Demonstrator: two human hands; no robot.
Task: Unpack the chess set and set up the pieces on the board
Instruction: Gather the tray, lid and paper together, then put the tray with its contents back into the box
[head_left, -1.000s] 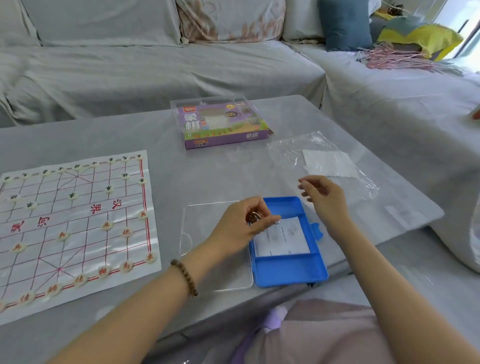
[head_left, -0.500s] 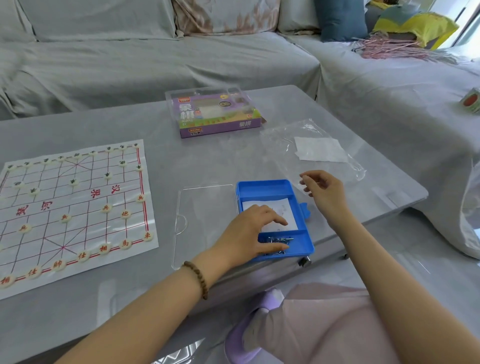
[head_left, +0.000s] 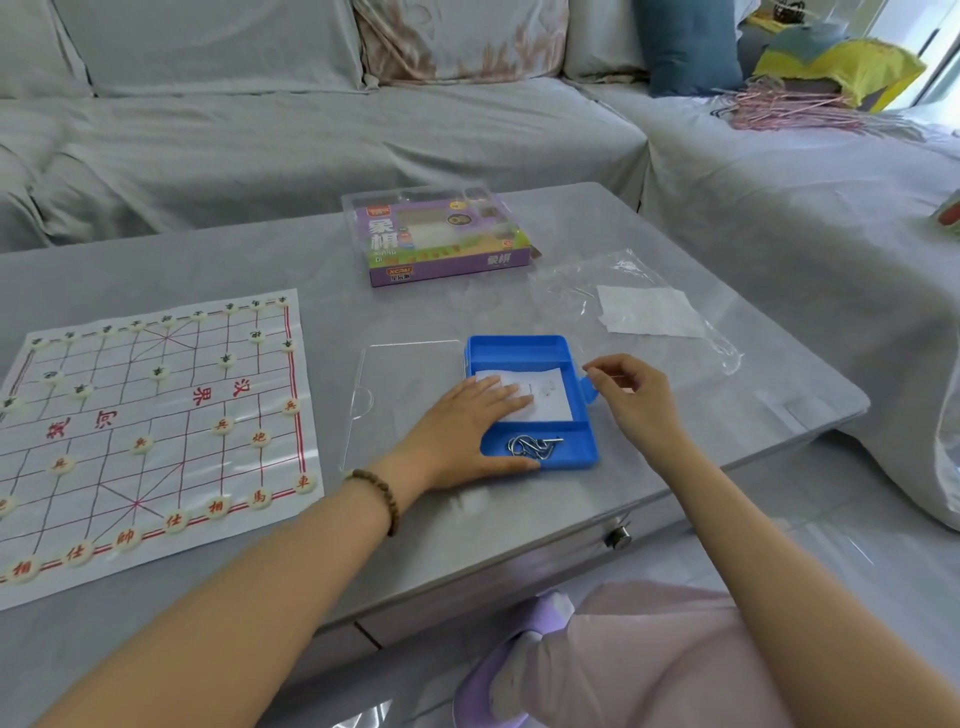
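The left hand lay flat, palm down, fingers straight and pointing right, its forearm reaching in from the near left. The right hand hovered just to its right, fingers loosely curled, thumb and forefinger tips close together, forearm stretching from the near right.

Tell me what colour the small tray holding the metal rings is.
The tray is bright blue, seen clearly in the head view.

Xiangqi board: white paper sheet with a red grid, flat on the left of the table. Cream disc pieces sit on the intersections: red-marked pieces on the near half, dark-marked pieces on the far half. Purple chess box with a clear top lies flat, beyond and right of the board, apart from it.
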